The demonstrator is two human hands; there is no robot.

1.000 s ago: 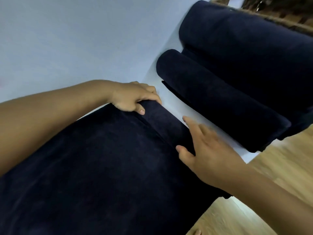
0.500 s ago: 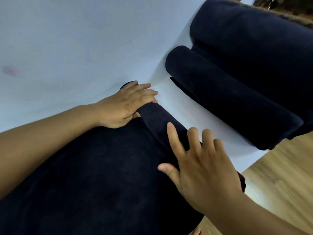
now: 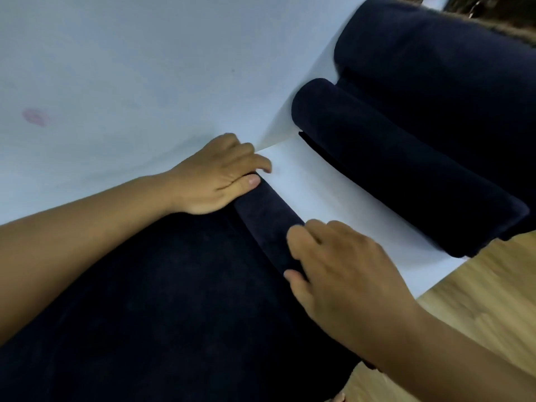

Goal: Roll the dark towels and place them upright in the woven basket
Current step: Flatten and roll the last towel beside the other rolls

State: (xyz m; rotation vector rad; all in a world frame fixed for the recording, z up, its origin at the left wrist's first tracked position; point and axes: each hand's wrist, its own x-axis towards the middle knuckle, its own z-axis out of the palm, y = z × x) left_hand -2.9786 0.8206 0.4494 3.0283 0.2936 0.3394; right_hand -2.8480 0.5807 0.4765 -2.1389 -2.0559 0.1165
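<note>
A dark navy towel (image 3: 162,309) lies spread over the white table (image 3: 116,68), its far edge wound into a thin roll (image 3: 266,221). My left hand (image 3: 220,178) grips the roll's far end, fingers curled over it and thumb on the near side. My right hand (image 3: 342,274) grips the roll nearer to me, fingers bent over its top and thumb at its near side. Beyond lie a finished rolled dark towel (image 3: 400,163) and a thicker dark towel bundle (image 3: 441,68). A bit of the woven basket (image 3: 499,15) shows at the top right corner.
The table's right edge runs diagonally past the rolled towels, with wooden floor (image 3: 478,300) below it. A faint pink stain (image 3: 34,117) marks the tabletop at the left. A strip of bare white table (image 3: 333,192) separates the roll from the finished towel.
Both hands went from flat, straight fingers on the roll to curled fingers around it. The roll has turned toward me and looks slightly thicker. The view shifted a little.
</note>
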